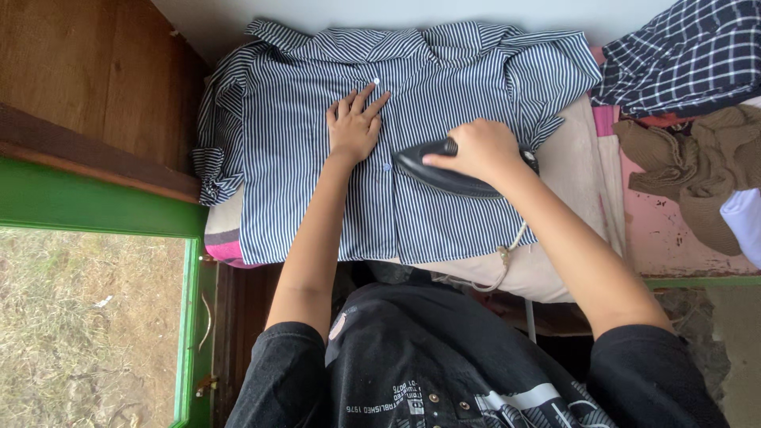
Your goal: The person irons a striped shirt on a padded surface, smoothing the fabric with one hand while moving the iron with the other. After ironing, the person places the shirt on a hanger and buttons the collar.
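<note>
Left hand [353, 125] spread flat on the striped shirt [444, 214], right hand [478, 148] clamped round the black iron [452, 176], front panels half pressed, sleeves left rumpled.

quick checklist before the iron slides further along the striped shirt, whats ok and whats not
1. Grip on the iron: right hand wraps the handle of the black iron - ok.
2. Cloth held flat: left hand lies flat on the striped shirt - ok.
3. Fingers clear of the iron: left hand sits beside its tip, apart - ok.
4. Buttons near the iron: white button and another just by the tip - not ok.
5. Cord free: hangs off the near edge, end hidden - cannot tell.
6. Iron's heat - cannot tell.
</note>
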